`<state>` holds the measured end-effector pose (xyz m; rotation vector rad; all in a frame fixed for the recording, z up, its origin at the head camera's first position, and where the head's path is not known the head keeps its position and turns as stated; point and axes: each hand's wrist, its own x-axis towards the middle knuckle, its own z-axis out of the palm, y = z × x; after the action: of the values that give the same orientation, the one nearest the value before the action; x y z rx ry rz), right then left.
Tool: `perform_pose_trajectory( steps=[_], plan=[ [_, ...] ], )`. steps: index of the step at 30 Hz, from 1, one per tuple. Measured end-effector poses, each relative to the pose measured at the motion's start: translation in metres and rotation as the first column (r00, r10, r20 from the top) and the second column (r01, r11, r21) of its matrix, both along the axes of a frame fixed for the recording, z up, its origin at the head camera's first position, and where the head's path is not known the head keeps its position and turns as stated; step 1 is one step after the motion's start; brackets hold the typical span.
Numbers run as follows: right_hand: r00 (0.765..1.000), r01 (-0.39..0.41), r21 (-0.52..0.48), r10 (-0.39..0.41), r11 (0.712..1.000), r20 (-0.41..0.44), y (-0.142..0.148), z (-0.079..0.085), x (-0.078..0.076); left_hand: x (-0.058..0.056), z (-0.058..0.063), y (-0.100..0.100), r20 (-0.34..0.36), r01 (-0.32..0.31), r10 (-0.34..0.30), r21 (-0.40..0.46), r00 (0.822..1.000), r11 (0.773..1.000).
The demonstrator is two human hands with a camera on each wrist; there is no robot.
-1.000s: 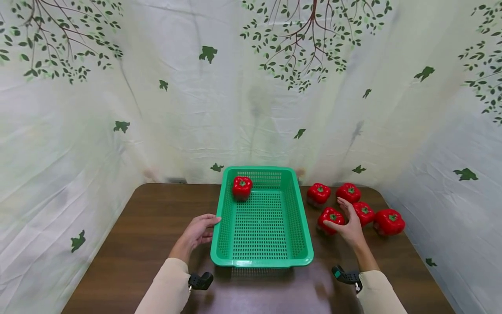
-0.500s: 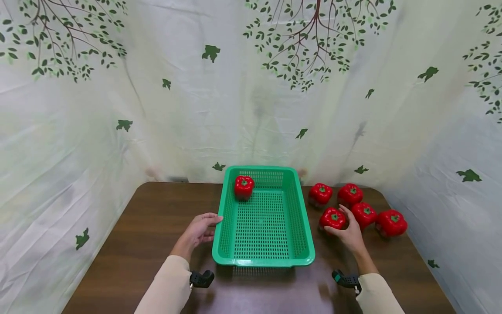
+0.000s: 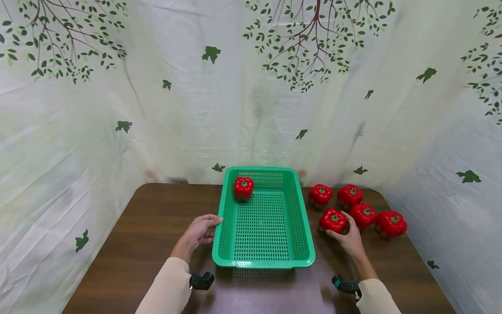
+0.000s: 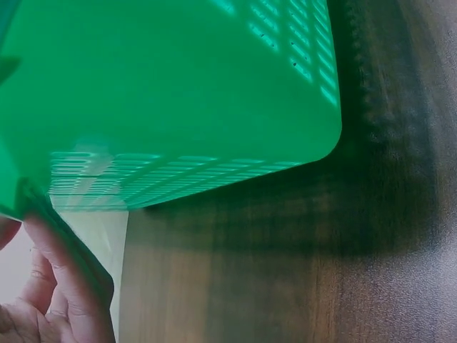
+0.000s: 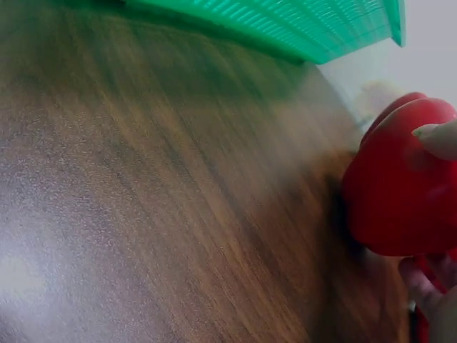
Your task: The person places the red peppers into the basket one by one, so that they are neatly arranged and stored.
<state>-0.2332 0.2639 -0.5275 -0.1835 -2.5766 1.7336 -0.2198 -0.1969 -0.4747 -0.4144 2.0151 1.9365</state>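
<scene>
Right hand (image 3: 353,240), spread wider a second ago, now grasps the front-left red pepper (image 3: 327,222), one of five right of the green basket (image 3: 263,264). Grip seems made; lift unclear. Left hand (image 3: 197,231) keeps pinching the basket's left rim.

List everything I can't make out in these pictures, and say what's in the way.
- Head view: underside of the gripped pepper, hidden by its own body; whether it touches the table is unclear.
- Right wrist view: most of the right hand, cut off by the right edge.
- Left wrist view: part of the left hand, cut off by the frame edges.
- Left wrist view: the pepper inside, hidden by the green basket.
</scene>
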Motion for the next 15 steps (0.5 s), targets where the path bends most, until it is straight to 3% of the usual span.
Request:
perform_pose_trajectory(
  steps=[15],
  plan=[
    [1.0, 0.006, -0.012, -0.006, 1.0, -0.025, -0.0066, 0.0053, 0.0035, 0.0037, -0.0004, 0.0016, -0.004, -0.01, 0.01, -0.011, 1.0, 1.0]
  ],
)
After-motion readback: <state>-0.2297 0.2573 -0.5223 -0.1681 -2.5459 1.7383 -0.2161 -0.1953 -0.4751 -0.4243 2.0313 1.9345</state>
